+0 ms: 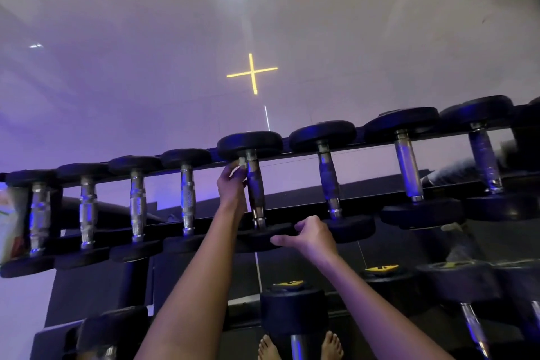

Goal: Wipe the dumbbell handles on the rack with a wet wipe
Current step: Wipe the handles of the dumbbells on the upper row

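Head view shows the left hand (232,181) curled around a small white wet wipe (237,169), pressed against the far end of the knurled chrome handle (254,184) of the fifth black round-headed dumbbell from the left on the top tier of the black steel rack (292,153). The right hand (309,235) is half closed with nothing in it, thumb and fingers resting on that dumbbell's near rubber head (263,238), apparently to steady it.

Judging from where the wipe sits, the job is somewhere mid-row, but nothing on the metal tells which bars are cleaned: the four chrome handles at nine o'clock of the wiping hand (137,204) shine no differently from the three at three o'clock (406,166). The bar in hand looks barely begun, with the wipe at its far collar and the rest of its length bare. A lower tier of larger dumbbells with yellow end caps (380,269) at five o'clock is untouched by either hand.

Around: a pale glossy floor (146,52) at twelve o'clock bearing a yellow cross mark (252,72), bare feet (301,345) at six o'clock, and blurred equipment at two o'clock. Obstacles are slight; the neighbouring rubber heads crowd the grip, leaving narrow room for fingers to wrap round each handle.
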Motion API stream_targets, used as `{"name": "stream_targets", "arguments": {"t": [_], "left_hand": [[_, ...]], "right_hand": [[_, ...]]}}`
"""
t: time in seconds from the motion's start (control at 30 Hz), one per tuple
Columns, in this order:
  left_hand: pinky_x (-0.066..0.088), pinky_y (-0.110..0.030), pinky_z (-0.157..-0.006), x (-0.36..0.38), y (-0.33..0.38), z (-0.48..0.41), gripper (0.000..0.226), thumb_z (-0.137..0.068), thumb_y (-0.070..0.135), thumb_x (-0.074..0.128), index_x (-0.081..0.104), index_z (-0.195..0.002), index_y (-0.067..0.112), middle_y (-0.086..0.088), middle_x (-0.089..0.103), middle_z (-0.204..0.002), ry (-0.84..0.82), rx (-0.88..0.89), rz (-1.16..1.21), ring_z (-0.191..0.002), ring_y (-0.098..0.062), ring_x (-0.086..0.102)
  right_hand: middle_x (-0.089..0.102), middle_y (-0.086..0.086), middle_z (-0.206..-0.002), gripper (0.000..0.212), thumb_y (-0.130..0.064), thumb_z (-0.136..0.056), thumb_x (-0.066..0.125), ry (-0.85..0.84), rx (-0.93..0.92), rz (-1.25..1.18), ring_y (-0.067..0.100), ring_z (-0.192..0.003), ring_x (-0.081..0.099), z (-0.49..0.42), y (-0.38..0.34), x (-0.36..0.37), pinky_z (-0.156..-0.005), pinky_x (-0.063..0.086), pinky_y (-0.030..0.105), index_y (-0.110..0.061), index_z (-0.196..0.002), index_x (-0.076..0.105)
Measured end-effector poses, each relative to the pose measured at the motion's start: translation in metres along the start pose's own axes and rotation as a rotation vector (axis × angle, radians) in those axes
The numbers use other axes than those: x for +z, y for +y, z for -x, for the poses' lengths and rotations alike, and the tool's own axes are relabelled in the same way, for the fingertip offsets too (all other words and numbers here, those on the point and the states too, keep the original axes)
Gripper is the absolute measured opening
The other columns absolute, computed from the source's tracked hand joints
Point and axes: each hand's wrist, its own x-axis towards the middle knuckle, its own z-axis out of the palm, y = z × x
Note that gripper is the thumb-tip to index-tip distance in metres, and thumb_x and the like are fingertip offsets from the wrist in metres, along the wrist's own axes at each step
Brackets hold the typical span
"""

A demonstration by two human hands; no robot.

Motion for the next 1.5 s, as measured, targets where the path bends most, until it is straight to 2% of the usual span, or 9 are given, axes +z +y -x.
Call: {"name": "stream_targets", "arguments": {"t": [0.1,0.3,0.43,0.57,0.77,0.93,1.17,1.3,1.5], "left_hand": [[0.05,-0.025,-0.065,-0.002,0.003,0.001,0.019,-0.09,-0.002,0.052,0.061,-0.105,0.005,-0.013,0.063,-0.093,0.034,0.031,-0.008,-0.083,-0.024,0.059],[0.041,-0.019,-0.084,-0.004,0.0,0.021,0.019,-0.088,0.005,0.058,0.07,-0.102,0.006,-0.004,0.064,-0.108,-0.044,0.941,-0.819,-0.098,-0.014,0.054],[0.053,-0.036,-0.08,-0.001,-0.009,0.002,0.021,-0.072,-0.004,0.066,0.07,-0.092,0.001,-0.012,0.068,-0.102,-0.25,1.418,-1.298,-0.1,-0.025,0.053],[0.051,-0.032,-0.074,-0.002,-0.002,0.009,0.02,-0.07,-0.004,0.073,0.071,-0.089,0.005,-0.009,0.067,-0.102,-0.185,1.267,-1.248,-0.091,-0.028,0.059],[0.052,-0.033,-0.079,0.0,0.005,0.02,0.008,-0.087,0.009,0.061,0.064,-0.093,0.013,-0.005,0.065,-0.099,0.12,0.4,-0.417,-0.091,-0.022,0.062],[0.042,-0.014,-0.044,0.003,0.015,0.016,0.017,-0.094,0.001,0.046,0.057,-0.093,0.014,0.0,0.069,-0.063,-0.035,-0.066,0.092,-0.051,-0.007,0.061],[0.051,-0.021,-0.079,-0.015,0.014,0.017,0.018,-0.089,0.013,0.062,0.069,-0.104,0.006,-0.003,0.068,-0.091,-0.031,0.414,-0.466,-0.085,-0.015,0.063],[0.041,-0.01,-0.074,-0.011,0.013,0.031,0.017,-0.089,0.012,0.061,0.072,-0.101,0.009,0.007,0.062,-0.103,-0.09,0.701,-0.746,-0.087,-0.009,0.058],[0.047,-0.016,-0.067,-0.026,0.006,0.05,0.005,-0.084,0.016,0.069,0.069,-0.085,0.021,0.008,0.066,-0.088,-0.064,0.522,-0.762,-0.076,-0.005,0.064]], "right_hand": [[0.06,0.004,-0.114,0.072,-0.047,-0.065,0.08,-0.008,0.0,-0.006,0.018,-0.104,0.058,-0.001,0.0,0.001,-0.074,0.041,0.022,-0.008,-0.119,0.052],[0.061,0.005,-0.114,0.075,-0.049,-0.061,0.081,-0.001,0.011,-0.005,0.02,-0.104,0.059,-0.002,0.002,0.002,-0.08,0.047,0.027,-0.009,-0.116,0.053],[0.061,0.005,-0.114,0.075,-0.05,-0.061,0.082,0.009,0.014,-0.006,0.02,-0.104,0.059,-0.001,0.002,0.002,-0.083,0.048,0.029,-0.009,-0.116,0.053],[0.06,0.004,-0.114,0.075,-0.051,-0.06,0.081,0.006,0.011,-0.007,0.02,-0.104,0.058,0.0,0.002,0.002,-0.085,0.049,0.031,-0.009,-0.116,0.052],[0.059,0.003,-0.111,0.074,-0.051,-0.061,0.081,0.001,0.008,-0.014,0.019,-0.102,0.058,0.0,0.002,0.002,-0.083,0.049,0.03,-0.01,-0.115,0.052],[0.06,0.003,-0.111,0.073,-0.05,-0.06,0.081,0.009,0.012,-0.014,0.019,-0.101,0.059,-0.001,0.003,0.003,-0.082,0.05,0.03,-0.011,-0.114,0.052],[0.061,0.003,-0.11,0.072,-0.049,-0.061,0.081,0.003,0.003,-0.024,0.017,-0.099,0.059,-0.002,0.004,0.002,-0.077,0.048,0.026,-0.01,-0.115,0.052],[0.06,0.002,-0.109,0.073,-0.051,-0.06,0.081,0.005,0.011,-0.015,0.018,-0.1,0.059,0.0,0.002,0.0,-0.077,0.047,0.027,-0.01,-0.114,0.053],[0.061,0.003,-0.111,0.073,-0.052,-0.06,0.081,0.006,0.014,-0.01,0.019,-0.101,0.059,0.0,0.004,0.001,-0.082,0.049,0.029,-0.01,-0.114,0.053]]}}
